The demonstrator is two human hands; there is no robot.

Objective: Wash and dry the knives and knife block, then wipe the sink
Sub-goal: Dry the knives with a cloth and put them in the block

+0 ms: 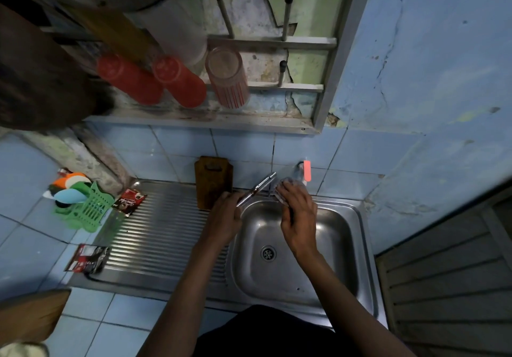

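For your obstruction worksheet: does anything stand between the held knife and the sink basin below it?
Nothing visible does. The left hand holds the knife over the sink's rear edge; the basin beneath shows bare.

A steel sink unit (155, 234) with a ribbed draining board sits on a blue-tiled counter (33, 234). A wooden knife block (212, 182) and two dark sachets (129, 201) (88, 258) lie on the board; a green basket (88, 211) rests on the tiles beside it.
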